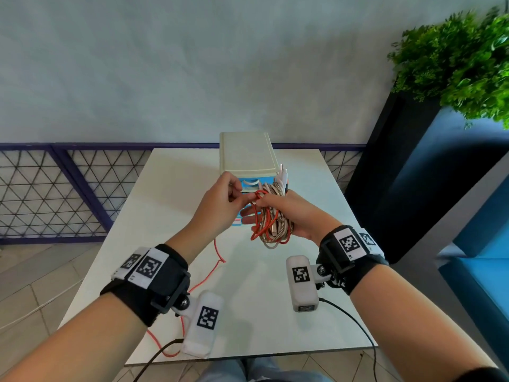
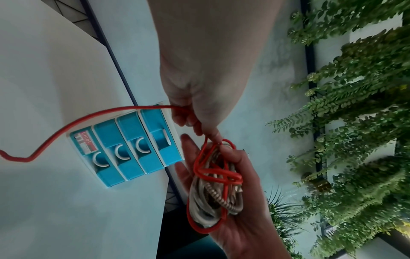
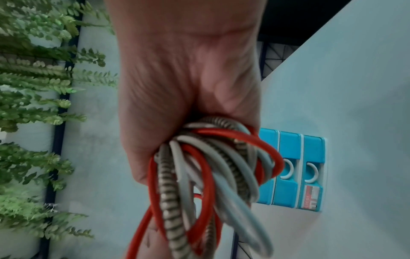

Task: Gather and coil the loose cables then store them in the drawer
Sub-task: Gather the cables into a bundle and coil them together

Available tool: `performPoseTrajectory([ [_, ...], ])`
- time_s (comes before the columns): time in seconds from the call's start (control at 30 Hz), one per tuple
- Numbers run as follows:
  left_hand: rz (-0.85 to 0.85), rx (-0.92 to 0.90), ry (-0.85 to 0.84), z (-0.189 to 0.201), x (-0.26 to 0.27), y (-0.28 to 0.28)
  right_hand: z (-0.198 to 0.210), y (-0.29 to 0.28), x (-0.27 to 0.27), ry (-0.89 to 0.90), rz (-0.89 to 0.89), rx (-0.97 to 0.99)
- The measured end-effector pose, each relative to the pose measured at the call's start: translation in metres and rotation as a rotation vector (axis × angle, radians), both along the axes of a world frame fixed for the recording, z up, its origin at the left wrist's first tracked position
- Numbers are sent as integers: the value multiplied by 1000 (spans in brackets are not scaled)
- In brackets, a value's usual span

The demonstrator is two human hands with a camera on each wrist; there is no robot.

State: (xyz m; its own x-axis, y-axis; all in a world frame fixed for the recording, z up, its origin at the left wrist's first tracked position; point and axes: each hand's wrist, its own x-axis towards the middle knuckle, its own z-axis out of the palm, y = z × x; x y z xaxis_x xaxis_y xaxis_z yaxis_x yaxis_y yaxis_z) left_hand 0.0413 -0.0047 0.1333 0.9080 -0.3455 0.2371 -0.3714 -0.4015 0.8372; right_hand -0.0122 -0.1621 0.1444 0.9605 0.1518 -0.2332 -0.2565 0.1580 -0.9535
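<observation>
My right hand (image 1: 257, 209) holds a coiled bundle of cables (image 1: 271, 219), red, beige braided and white, with its thumb pressed over the loops. My left hand (image 1: 242, 198) pinches the red cable (image 1: 217, 260) right at the top of the bundle. The red cable's loose tail runs down over the white table (image 1: 170, 188) to its near edge. The left wrist view shows the pinch of my left hand (image 2: 210, 136) on the red cable (image 2: 66, 126) beside the bundle (image 2: 215, 184). A small drawer unit (image 1: 248, 153), cream with blue fronts, stands just behind both hands, its drawers looking closed.
The drawer unit (image 2: 133, 149) has several blue fronts with white curved handles. A dark planter with green foliage (image 1: 462, 59) stands right of the table. A railing with mesh (image 1: 55, 188) runs behind. Black camera leads (image 1: 352, 321) hang from both wrists.
</observation>
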Motion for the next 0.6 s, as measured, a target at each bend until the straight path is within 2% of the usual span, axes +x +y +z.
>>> performPoseTrajectory([
  [0.1,-46,20,73,3,3,0,0,-1,-1,-1,-17,-34],
  [0.17,-80,24,209,5,4,3,0,-2,-2,-20,-51,-80],
  [0.27,-118,-28,608,7,4,14,-1,-8,1,-53,-191,-86],
  [0.37,-215,-242,924,10,-2,29,-5,-21,5,-65,-314,-191],
  [0.43,-290,-343,964,12,-7,28,-9,-24,8,-70,-320,-255],
  [0.5,-314,-383,932,15,-12,19,-13,-19,11,-76,-306,-272],
  [0.6,-313,-328,851,19,-21,1,-15,-8,15,-60,-294,-271],
])
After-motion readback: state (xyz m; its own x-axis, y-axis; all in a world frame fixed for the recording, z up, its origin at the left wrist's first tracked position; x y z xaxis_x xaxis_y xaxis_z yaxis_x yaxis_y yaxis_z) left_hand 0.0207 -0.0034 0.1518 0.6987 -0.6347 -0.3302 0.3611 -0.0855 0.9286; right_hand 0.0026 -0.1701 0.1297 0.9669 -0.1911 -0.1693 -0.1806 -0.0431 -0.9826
